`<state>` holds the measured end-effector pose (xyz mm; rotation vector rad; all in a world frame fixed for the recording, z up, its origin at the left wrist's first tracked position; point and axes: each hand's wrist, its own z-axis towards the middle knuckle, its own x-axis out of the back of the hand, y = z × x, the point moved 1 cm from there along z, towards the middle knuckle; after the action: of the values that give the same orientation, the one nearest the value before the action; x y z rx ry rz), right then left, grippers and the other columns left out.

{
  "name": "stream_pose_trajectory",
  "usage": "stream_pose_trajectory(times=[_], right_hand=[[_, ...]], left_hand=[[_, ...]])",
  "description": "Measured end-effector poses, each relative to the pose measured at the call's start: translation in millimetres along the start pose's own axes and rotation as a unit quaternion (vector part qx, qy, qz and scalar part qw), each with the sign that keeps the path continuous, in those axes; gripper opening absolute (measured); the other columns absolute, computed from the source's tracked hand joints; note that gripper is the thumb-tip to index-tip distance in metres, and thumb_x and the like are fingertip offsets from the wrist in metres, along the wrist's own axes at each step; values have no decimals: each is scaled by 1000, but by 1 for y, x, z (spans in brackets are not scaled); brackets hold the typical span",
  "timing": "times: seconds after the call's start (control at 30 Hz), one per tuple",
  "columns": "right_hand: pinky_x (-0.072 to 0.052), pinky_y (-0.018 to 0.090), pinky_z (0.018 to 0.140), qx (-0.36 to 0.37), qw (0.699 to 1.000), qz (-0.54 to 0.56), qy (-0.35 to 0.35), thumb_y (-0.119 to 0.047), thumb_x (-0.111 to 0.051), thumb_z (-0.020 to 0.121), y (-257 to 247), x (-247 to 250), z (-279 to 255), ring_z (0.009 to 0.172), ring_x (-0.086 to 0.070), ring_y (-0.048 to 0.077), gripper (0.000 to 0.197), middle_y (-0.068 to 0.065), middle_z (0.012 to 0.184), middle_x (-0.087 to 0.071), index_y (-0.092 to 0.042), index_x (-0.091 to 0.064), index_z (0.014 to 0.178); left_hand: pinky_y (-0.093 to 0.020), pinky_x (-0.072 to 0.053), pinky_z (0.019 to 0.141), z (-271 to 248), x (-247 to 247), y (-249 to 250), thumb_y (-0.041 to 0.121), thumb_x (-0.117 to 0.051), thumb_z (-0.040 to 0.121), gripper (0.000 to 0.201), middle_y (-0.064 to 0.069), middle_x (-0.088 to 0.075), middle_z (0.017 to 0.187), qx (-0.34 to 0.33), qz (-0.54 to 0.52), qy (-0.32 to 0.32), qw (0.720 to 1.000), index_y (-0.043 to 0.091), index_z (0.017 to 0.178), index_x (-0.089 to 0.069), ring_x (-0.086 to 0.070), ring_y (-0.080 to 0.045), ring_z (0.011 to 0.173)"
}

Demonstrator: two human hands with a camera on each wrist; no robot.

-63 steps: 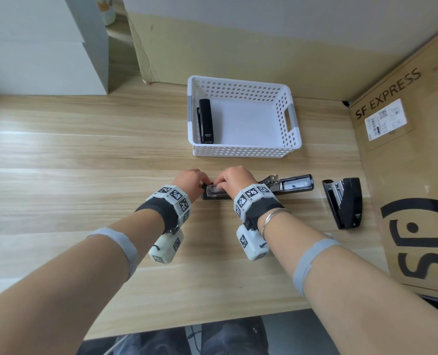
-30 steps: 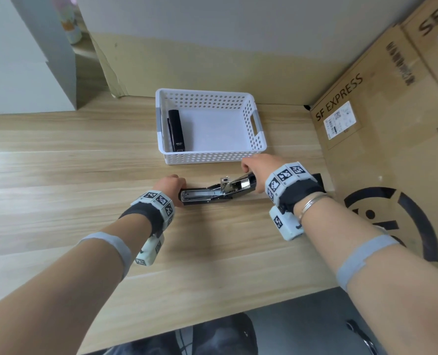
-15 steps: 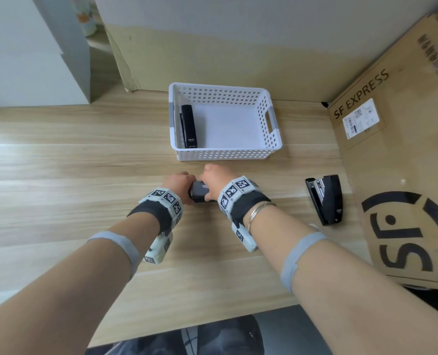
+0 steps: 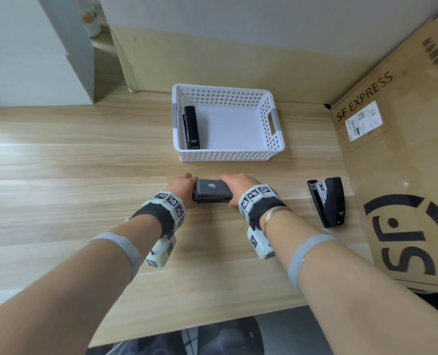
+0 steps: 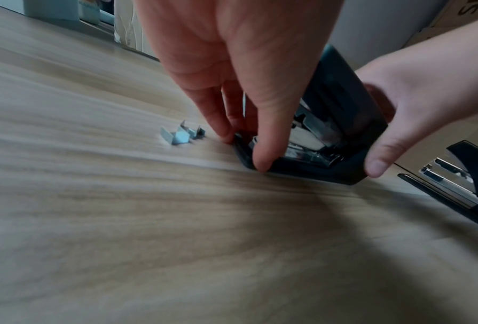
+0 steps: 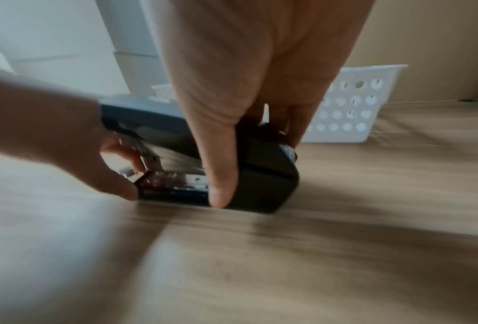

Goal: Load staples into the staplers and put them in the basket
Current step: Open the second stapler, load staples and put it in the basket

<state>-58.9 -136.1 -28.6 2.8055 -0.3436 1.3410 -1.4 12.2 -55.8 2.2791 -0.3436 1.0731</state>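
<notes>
A black stapler [image 4: 213, 193] lies on the wooden table, lid down, between my two hands. My left hand [image 4: 184, 187] grips its left end, thumb and fingers on either side of the base [image 5: 262, 162]. My right hand [image 4: 235, 184] grips the right end, thumb on the near side [image 6: 222, 195]. A small heap of loose staples [image 5: 180, 134] lies just left of the stapler. A second black stapler [image 4: 328, 202] lies on its side to the right. The white perforated basket [image 4: 228, 156] behind holds one black stapler [image 4: 191, 127] along its left wall.
A large SF Express cardboard box [image 4: 402, 160] stands along the table's right side. A cardboard sheet [image 4: 212, 60] leans against the back wall. The table's front edge [image 4: 187, 331] runs near my forearms.
The stapler's lid, swung open to the right a second ago, has been folded down. My right hand came back left with it and now both hands hold the shut stapler.
</notes>
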Motion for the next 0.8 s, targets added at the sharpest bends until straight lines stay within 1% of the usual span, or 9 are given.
stream_pose_trajectory(times=[0.1, 0.17, 0.3, 0.4, 0.5, 0.57, 0.63, 0.73, 0.8], right_hand=[[-50, 33, 66, -2, 1000, -21, 8, -14, -70, 77, 1, 3, -4, 87, -66, 31, 42, 9, 101, -67, -17, -53, 115], [-50, 32, 65, -4, 1000, -21, 4, -19, -70, 76, 4, 8, -6, 87, -66, 30, 39, 8, 100, -67, -16, -54, 112], [-50, 30, 68, -4, 999, -11, 37, -26, -70, 74, 10, 35, -13, 90, -65, 26, 37, 4, 98, -67, -19, -58, 108], [-50, 29, 70, -5, 998, -17, 68, -29, -71, 72, 14, 67, -19, 89, -64, 25, 35, 3, 95, -68, -19, -60, 104], [-47, 27, 67, -21, 994, 5, 103, -34, -72, 70, 17, 99, -19, 81, -61, 23, 33, 1, 90, -68, -21, -60, 99], [-47, 26, 65, -39, 991, 34, 124, -36, -71, 68, 18, 114, -12, 81, -63, 22, 34, -1, 87, -67, -22, -60, 97], [-51, 28, 65, -65, 986, 64, 140, -34, -70, 67, 18, 127, -1, 81, -65, 23, 35, 0, 86, -66, -20, -59, 97], [-49, 26, 62, -102, 979, 94, 149, -32, -70, 68, 14, 136, 21, 76, -63, 23, 36, 4, 87, -66, -16, -59, 98], [-43, 23, 55, -122, 972, 124, 156, -29, -71, 68, 11, 135, 39, 66, -59, 21, 30, 4, 78, -63, -13, -58, 91]], left_hand=[[-32, -47, 83, 0, 6, 2, 11, -68, 72, 50, -11, -52, 117, -9, 8, -12, 1000, 11, 120, -52, -58, -30, 103], [-34, -49, 86, 0, 15, 5, 12, -69, 71, 52, -11, -52, 118, -20, 20, -10, 1000, 11, 121, -52, -58, -30, 104], [-35, -51, 90, 0, 52, 13, 10, -68, 73, 54, -10, -53, 119, -50, 36, 6, 998, 14, 124, -52, -57, -28, 106], [-31, -49, 87, 0, 85, 17, 11, -69, 75, 43, -9, -56, 117, -71, 29, 35, 996, 14, 116, -58, -59, -26, 101], [-32, -48, 88, 3, 119, 20, 13, -65, 81, 41, -12, -59, 120, -84, 25, 95, 992, 9, 121, -57, -59, -27, 104], [-32, -49, 91, 14, 136, 16, 7, -62, 83, 45, -11, -58, 125, -74, -5, 144, 987, 12, 127, -53, -60, -27, 106], [-34, -51, 93, 28, 146, 9, 2, -58, 84, 49, -11, -55, 129, -47, -31, 174, 983, 15, 130, -49, -60, -27, 108], [-35, -50, 96, 50, 148, -4, 5, -53, 86, 40, -12, -54, 127, 8, -53, 185, 981, 14, 125, -54, -59, -28, 107], [-36, -48, 96, 64, 146, -12, 9, -55, 86, 36, -14, -51, 126, 39, -52, 179, 982, 13, 122, -56, -58, -30, 106]])
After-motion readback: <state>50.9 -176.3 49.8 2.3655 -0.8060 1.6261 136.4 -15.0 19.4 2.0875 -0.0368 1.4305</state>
